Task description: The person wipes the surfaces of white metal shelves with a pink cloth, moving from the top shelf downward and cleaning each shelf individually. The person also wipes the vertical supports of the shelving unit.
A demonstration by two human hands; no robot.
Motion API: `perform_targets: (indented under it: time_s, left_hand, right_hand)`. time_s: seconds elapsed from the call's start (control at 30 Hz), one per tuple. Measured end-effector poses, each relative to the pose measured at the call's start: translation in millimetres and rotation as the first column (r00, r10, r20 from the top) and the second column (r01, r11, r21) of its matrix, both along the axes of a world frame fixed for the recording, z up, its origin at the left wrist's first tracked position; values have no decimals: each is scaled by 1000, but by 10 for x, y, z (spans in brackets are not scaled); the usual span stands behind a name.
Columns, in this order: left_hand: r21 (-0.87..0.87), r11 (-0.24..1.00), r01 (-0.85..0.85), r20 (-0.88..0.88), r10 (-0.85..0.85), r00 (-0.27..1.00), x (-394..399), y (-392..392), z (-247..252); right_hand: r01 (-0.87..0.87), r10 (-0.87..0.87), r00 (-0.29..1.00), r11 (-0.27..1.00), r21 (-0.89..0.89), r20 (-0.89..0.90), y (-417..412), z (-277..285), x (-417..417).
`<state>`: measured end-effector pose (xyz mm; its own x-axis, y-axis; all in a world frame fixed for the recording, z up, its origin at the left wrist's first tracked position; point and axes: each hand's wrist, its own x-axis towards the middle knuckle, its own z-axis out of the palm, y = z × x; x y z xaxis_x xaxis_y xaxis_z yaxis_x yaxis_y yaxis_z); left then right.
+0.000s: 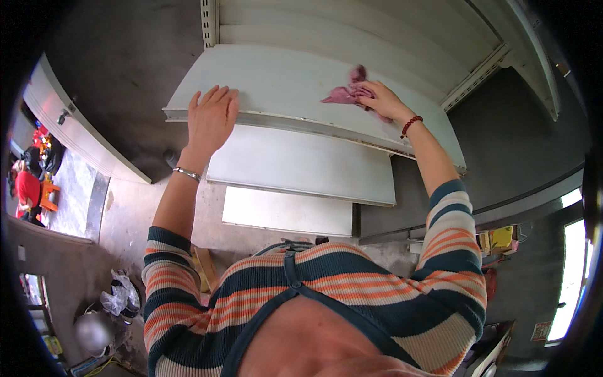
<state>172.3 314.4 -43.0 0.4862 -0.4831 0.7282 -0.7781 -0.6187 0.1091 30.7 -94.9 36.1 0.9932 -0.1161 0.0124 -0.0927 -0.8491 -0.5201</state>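
Note:
A white metal shelf board of a shelving rack spans the view before me. My left hand rests on its front edge near the left end, palm down, fingers slightly apart, holding nothing. Toward the right, my right hand grips a crumpled pink cloth on the board's upper surface. Rusty marks show along the front lip, right of the middle. Two more white shelf boards, a middle one and a lowest one, sit beneath.
Slotted uprights and a ribbed back panel rise behind the board. An opened white door stands at the left, with a red item and an orange stool beyond it. Plastic bags lie at lower left.

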Motion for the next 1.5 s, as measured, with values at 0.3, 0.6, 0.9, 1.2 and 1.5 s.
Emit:
perform_targets:
  time_s: [0.3, 0.6, 0.9, 1.2, 1.5]
  left_hand:
    - [-25, 998, 60, -19, -61, 998, 12, -30, 91]
    - [-58, 998, 3, -33, -5, 999, -78, -53, 162]
    - [-95, 995, -14, -64, 8, 998, -83, -69, 127]
    - [-106, 994, -1, -49, -4, 999, -44, -14, 51]
    - [-932, 303, 201, -234, -923, 305, -18, 433, 319]
  right_hand:
    - [418, -727, 441, 686, 596, 527, -625, 258, 730]
    - [274, -552, -26, 798, 537, 833, 363, 97, 2754]
    - [-235, 247, 810, 968, -91, 532, 1639, -467, 3797]
    - [-611, 605, 791, 790, 56, 90, 1411, -211, 2715]
    - [-455, 497, 844, 467, 758, 201, 2299, 662, 640]
